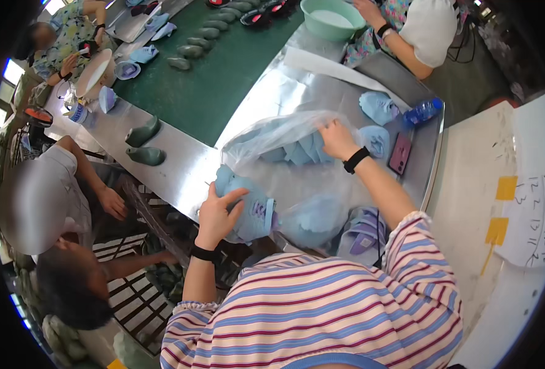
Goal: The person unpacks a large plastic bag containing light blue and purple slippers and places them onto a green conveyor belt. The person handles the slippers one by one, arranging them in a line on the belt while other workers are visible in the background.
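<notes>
My left hand (pixel 217 215) is at the near left table edge, fingers spread against a light blue shoe upper (pixel 248 212) with purple laces. Whether any finger curls under the upper is hidden. My right hand (pixel 339 142) pinches the raised rim of a clear plastic bag (pixel 266 138), its fingers closed on the film. Inside the bag, several light blue shoe uppers (pixel 303 150) lie stacked in a row. Another pale blue piece (pixel 312 221) shows blurred through the plastic nearer to me. Beside it, close to my body, is a grey-blue upper with purple parts (pixel 363 237).
On the metal table's right lie two light blue uppers (pixel 378 107), a blue bottle (pixel 423 112) and a pink phone (pixel 400 154). Dark green shoe lasts (pixel 145 155) stand left. A green belt (pixel 186 92) runs away from me. Co-workers sit left and stand beyond, near a green basin (pixel 331 21).
</notes>
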Demonstrator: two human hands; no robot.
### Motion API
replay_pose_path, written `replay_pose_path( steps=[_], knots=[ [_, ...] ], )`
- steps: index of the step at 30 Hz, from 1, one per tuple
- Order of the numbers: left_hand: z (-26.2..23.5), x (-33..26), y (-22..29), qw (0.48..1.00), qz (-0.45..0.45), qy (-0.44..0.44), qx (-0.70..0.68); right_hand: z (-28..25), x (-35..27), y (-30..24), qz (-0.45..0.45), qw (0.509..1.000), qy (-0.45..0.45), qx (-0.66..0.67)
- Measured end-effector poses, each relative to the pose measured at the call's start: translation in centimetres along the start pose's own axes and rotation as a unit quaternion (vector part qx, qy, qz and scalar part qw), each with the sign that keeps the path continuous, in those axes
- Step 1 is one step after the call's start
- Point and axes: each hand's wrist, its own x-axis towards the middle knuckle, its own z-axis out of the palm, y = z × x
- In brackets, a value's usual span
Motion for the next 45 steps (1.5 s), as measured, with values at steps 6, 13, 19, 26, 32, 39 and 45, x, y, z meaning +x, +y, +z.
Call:
replay_pose_path(
  steps=[6, 13, 19, 26, 32, 39, 45],
  knots=[
    [-0.4, -0.7, 0.1, 1.0, 0.003, 0.0, -0.018, -0.8, -7.1, -5.8, -0.111, 0.922, -0.363, 0.076],
    [-0.7, -0.5, 0.5, 0.999, 0.048, 0.003, -0.012, 3.1, -11.4, -3.0, 0.064, 0.868, -0.428, 0.244],
    [-0.3, -1.0, -0.2, 0.997, 0.061, 0.039, -0.016, -3.1, -10.9, -5.7, 0.084, 0.946, -0.05, 0.31],
    [-0.1, -0.9, 0.0, 0.999, 0.032, 0.022, -0.027, -3.2, -10.9, -3.2, 0.262, 0.689, -0.066, 0.673],
    [-0.2, -0.9, -0.3, 0.998, 0.041, 0.018, -0.034, -2.3, -11.7, -2.6, 0.206, 0.424, -0.115, 0.874],
    [-0.3, -1.0, -1.1, 1.0, -0.002, -0.014, -0.016, -6.4, -8.0, 5.5, 0.215, 0.541, 0.036, 0.812],
    [0.2, -0.8, -1.2, 0.999, -0.005, 0.0, -0.04, -4.6, -11.4, -3.8, -0.18, 0.814, -0.406, 0.374]
  ],
)
